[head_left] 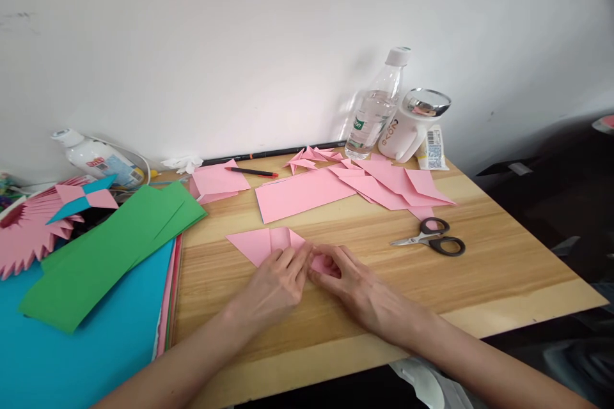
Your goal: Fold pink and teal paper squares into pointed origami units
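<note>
1. Right hand [352, 278] curls thumb and forefinger around the near right end of the pink paper [245, 245], seemingly pinching it; the left hand [284, 276] lays its fingers on the middle, its thumb hidden, so I cannot tell whether it grips or only presses.
2. That paper lies on the table [350, 345] just in front of the person. Its left end already comes to a point and a flap stands folded near the middle; the right end, partly covered by the fingers, looks to be the part being worked, so I judge this piece partway folded.
3. To the left, green strips [110, 255] lie flat across blue sheets [81, 358], with no folds made up in them that I can see.
4. Scissors [429, 239] rest to the right, partly open and untouched.
5. Beyond the hands, a pink strip [304, 193] lies flat, apparently still to be folded; beside it, a pink pile [396, 184] has pointed ends, seemingly folded already.
6. Farther back, small pointed pieces [314, 156] look finished, near the bottle [374, 112].
</note>
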Demonstrator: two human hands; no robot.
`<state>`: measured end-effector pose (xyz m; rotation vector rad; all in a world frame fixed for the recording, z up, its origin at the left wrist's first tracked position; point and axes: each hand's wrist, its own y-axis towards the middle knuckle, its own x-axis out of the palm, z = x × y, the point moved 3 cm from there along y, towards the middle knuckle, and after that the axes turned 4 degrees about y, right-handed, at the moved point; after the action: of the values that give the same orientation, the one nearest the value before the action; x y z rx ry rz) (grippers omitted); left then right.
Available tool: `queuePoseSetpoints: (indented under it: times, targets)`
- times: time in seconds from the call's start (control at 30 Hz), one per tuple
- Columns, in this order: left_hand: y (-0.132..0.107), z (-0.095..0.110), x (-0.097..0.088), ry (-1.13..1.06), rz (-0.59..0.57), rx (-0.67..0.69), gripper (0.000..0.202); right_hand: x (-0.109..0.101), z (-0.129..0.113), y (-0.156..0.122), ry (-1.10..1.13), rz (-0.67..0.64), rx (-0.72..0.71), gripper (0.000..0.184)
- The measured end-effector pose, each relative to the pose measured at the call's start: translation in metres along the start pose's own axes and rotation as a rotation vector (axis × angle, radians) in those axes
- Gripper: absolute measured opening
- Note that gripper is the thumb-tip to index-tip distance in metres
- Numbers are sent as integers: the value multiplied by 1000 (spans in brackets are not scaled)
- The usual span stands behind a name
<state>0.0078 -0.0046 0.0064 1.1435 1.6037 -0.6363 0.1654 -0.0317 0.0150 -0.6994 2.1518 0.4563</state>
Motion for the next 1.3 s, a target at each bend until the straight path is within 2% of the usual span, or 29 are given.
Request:
queuePoseSetpoints:
  times: [0.1,0.17,0.3,0.4,0.53,0.7,0.77,0.93,1.03,1.1,1.17,1.23,1.3]
  targets:
    - [0,-4,1,-42,-32,-62,31,1,-1,-2,-80,-27,-5,42]
    - [0,-8,3,-102,-14,-98,31,1,-2,-2,-138,-30,-25,47]
    - [-2,-15,5,-192,46,-173,33,3,-3,-3,-222,-39,-24,49]
    - [-5,-18,5,-185,33,-205,34,6,-5,-5,-343,-23,26,51]
    - [-7,-17,5,-147,-38,-168,44,7,-8,-12,-454,27,-5,45]
    - [-7,-14,7,-126,-105,-117,51,-1,-9,-6,-395,8,-108,36]
    - [-7,-13,8,-125,-92,-122,50,-3,-8,-1,-401,-12,-132,29]
    - [-8,-12,10,-124,-36,-130,48,-3,-5,9,-477,-62,-81,13]
    - [-7,-13,7,-101,-25,-119,47,-3,0,8,-432,-40,-67,12]
    - [-6,-12,4,-91,-41,-95,47,-2,4,6,-380,-7,-68,19]
    - [-4,-11,2,-80,-80,-63,46,-1,8,3,-380,28,-79,35]
    - [-4,-10,1,-57,-132,-45,45,0,11,1,-441,44,-101,50]
    - [-3,-9,1,-33,-178,-54,47,0,12,-3,-519,38,-130,58]
